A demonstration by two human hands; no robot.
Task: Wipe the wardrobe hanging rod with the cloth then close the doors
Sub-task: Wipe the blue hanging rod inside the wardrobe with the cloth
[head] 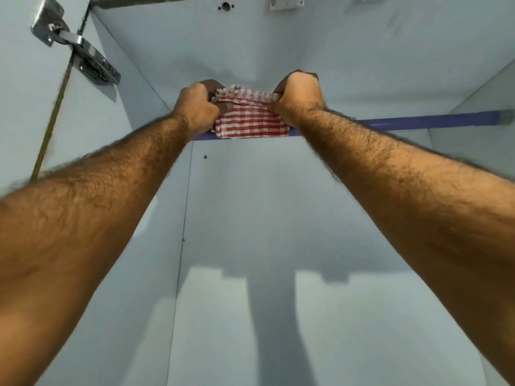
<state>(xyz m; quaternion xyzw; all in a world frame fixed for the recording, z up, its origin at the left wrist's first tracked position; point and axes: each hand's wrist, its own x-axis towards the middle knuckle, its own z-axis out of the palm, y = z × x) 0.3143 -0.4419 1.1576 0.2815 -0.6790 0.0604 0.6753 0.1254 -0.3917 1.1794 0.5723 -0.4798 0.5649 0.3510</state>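
A red and white checked cloth is draped over the blue hanging rod inside the wardrobe. My left hand grips the cloth's left end and my right hand grips its right end, both fists closed, with the cloth stretched between them on the rod. The rod runs on to the right wall; its left part is hidden behind my left arm and the cloth.
The wardrobe interior is pale blue, with the back panel ahead and side walls left and right. A metal door hinge sits on the open left door at the upper left. A white bracket is fixed at the top.
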